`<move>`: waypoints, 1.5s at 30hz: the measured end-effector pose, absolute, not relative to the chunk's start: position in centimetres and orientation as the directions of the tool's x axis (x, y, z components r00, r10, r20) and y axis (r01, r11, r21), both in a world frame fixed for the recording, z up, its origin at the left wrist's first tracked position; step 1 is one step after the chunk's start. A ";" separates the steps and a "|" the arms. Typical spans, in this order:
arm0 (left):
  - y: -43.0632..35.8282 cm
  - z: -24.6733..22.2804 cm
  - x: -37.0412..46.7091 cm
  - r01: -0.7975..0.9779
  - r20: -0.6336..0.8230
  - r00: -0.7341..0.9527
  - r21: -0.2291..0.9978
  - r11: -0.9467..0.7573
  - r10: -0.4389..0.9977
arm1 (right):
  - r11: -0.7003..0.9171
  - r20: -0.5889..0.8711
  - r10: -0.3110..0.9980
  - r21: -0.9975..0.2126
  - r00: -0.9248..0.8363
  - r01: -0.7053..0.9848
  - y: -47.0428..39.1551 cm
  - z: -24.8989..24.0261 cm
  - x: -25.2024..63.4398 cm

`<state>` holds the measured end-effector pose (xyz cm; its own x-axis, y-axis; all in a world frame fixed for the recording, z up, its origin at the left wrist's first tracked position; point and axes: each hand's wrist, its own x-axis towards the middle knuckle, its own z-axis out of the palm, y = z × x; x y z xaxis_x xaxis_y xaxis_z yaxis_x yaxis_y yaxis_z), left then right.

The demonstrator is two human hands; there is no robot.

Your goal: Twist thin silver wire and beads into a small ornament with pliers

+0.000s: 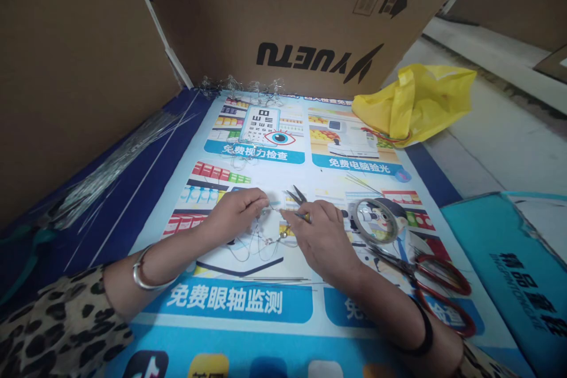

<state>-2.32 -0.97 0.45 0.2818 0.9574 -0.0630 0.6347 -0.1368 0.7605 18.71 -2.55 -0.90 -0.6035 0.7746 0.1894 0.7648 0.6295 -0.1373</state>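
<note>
Looking from afar through the head camera, I find the left hand [241, 209] pinching a thin wire [273, 208] between thumb and forefinger, while the right hand [325, 239] has its fingers curled around a small pointed tool [296, 194], whose two tips stand apart and point away from the person. The wire is at the middle of the sheet, between both hands; whether the right fingertips also grip it, I cannot tell. Below it lie loose loops with small shiny pieces [268, 241]. I judge that the step in hand is shaping or joining this wire, and that the next move calls for a steady left pinch and a fine, small motion of the right. The work is done on a printed sheet [292, 328], with dark blue material [133, 195] beside it. Right of the hands, a tape roll [381, 240] lies next to red-handled scissors [416, 271]; farther off is a yellow bag [414, 106]. A bundle of wires [119, 156] rests at the left, and a big carton [266, 12] stands behind everything like a wall.
</note>
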 end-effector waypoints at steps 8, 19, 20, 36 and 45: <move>-0.7 -0.1 -2.4 0.645 0.038 0.373 0.707 -0.288 0.927 | 0.636 0.193 0.771 -0.180 -0.607 0.750 -2.2 -1.4 18.9; -0.8 -0.1 -2.5 0.665 0.003 0.399 0.688 -0.291 0.917 | 0.649 0.226 0.758 -0.346 -0.611 0.677 -1.8 -1.1 18.7; -0.9 -0.1 -2.5 0.666 -0.002 0.396 0.689 -0.285 0.918 | 0.651 0.224 0.756 -0.360 -0.616 0.668 -1.8 -1.0 18.7; -1.3 0.2 -2.5 0.594 -0.019 0.364 0.774 -0.217 0.931 | 0.644 0.303 0.765 -0.360 -0.569 0.675 -1.4 -1.4 18.4; -1.7 0.6 -2.5 0.528 -0.102 0.360 0.842 -0.112 0.928 | 0.642 0.327 0.766 -0.355 -0.554 0.679 -1.4 -1.1 18.2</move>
<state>-2.49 -1.67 0.57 0.3597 0.9275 -0.1016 0.5277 -0.1125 0.8419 18.20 -1.41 -1.15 -0.5536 0.7659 0.3270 0.6793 0.6425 -0.3546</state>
